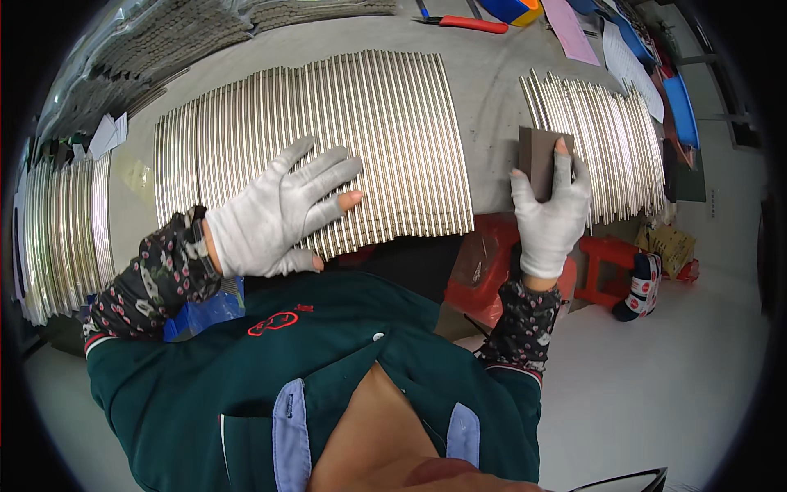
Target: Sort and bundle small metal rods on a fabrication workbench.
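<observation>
A wide row of shiny metal rods (377, 123) lies side by side on the grey table. My left hand (283, 209), in a white glove with some fingertips bare, rests on the near part of this row with its fingers spread. At the right, my right hand (553, 209), gloved the same way, grips a brown rectangular block (537, 160) between thumb and fingers. That block is at the left edge of a second, smaller row of metal rods (615, 148), whose ends are uneven.
Another bundle of rods (65, 230) lies at the far left. Plastic-wrapped stacks of rods (147, 57) fill the back left. Red-handled pliers (471, 24), a pink paper (571, 33) and a blue bin (680, 111) are at the back. A red stool (602, 266) stands below the table.
</observation>
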Available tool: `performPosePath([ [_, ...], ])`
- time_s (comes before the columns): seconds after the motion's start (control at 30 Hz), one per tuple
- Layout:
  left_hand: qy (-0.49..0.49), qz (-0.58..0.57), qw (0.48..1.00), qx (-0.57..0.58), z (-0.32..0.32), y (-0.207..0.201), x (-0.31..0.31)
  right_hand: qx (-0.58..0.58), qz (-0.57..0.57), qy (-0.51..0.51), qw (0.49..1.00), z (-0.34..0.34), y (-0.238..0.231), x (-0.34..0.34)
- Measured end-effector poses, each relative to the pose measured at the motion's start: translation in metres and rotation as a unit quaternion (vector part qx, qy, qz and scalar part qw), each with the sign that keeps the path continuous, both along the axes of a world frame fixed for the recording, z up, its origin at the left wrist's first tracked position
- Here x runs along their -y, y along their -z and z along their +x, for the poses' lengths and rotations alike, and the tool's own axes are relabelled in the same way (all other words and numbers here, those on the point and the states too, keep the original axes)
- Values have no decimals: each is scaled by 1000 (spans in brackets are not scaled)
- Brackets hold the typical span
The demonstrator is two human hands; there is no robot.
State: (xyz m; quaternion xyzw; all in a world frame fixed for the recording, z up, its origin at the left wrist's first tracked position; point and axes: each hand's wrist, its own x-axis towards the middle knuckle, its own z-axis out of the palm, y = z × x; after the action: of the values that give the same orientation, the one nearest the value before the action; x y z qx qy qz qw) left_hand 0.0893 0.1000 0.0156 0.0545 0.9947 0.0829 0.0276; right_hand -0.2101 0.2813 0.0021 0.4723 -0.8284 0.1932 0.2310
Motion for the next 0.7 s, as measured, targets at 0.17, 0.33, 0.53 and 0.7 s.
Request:
performPosePath([
  [0.17, -134, 61, 989, 17, 1, 6, -45, -29, 79, 33, 996, -29, 16, 39],
  [0.33, -180, 8, 984, 14, -7, 13, -49, -58, 98, 60, 992, -27, 20, 39],
  [0.53, -152, 28, 988, -3, -1, 4, -43, -44, 92, 69, 992, -18, 18, 38],
  [0.7, -76, -27, 995, -57, -33, -15, -1, -58, 96, 82, 990, -17, 18, 39],
])
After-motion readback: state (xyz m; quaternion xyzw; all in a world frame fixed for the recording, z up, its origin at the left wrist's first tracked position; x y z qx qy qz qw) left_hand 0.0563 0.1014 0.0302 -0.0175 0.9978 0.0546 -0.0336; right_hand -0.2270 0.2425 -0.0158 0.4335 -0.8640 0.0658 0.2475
